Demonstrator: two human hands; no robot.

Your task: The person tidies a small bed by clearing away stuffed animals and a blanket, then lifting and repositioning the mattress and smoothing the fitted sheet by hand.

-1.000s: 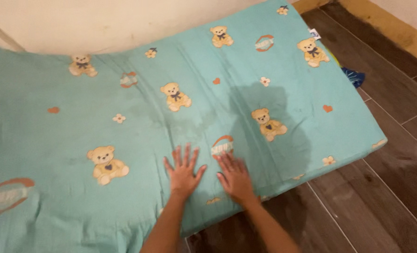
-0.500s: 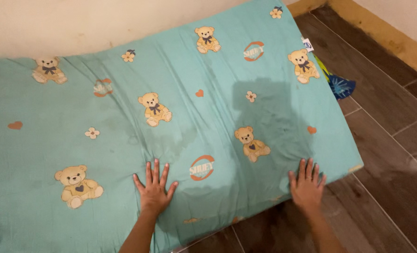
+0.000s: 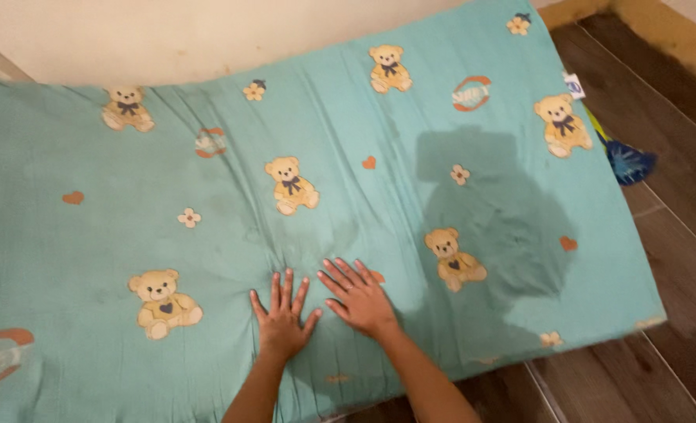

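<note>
Pressing flat on the sheet (image 3: 207, 258) are both hands, fingers spread apart and nothing being clasped: the left hand (image 3: 283, 317) and the right hand (image 3: 360, 298) are being laid just beside each other near the mattress's near edge. The teal sheet is being stretched over the mattress, which is lying on the floor (image 3: 677, 258) against the far wall (image 3: 168, 35).

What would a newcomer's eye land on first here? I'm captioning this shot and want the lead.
The teal bedsheet printed with teddy bears, hearts and flowers fills most of the view, spread over a mattress on the dark wood-look floor. At its near edge, the left hand and right hand press flat side by side, fingers spread. A dark shadow falls across the sheet's right part.
</note>
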